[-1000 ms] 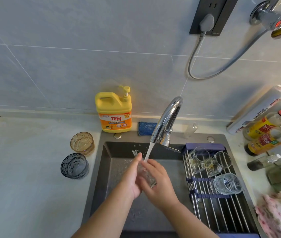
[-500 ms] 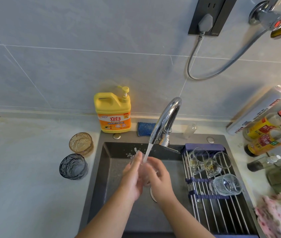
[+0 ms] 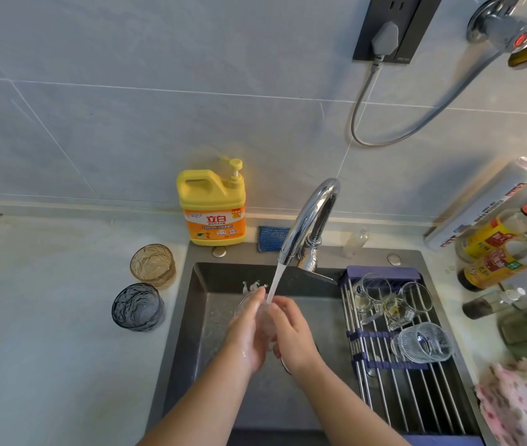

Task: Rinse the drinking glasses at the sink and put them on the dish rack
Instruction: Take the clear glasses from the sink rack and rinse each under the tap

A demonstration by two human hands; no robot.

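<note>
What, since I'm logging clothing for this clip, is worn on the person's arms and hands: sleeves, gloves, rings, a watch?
Nothing is worn that shows. The left forearm and right forearm are bare down to the frame's bottom edge, with no sleeve, watch or bracelet. The left hand and right hand are gloveless and wet. No ring shows, though some fingers are hidden.

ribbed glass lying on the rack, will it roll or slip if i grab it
The ribbed glass lies on its side across the rack bars, so a nudge may roll it. Ribs should help grip, though it may be wet. Glass on metal: likely chips easily.
</note>
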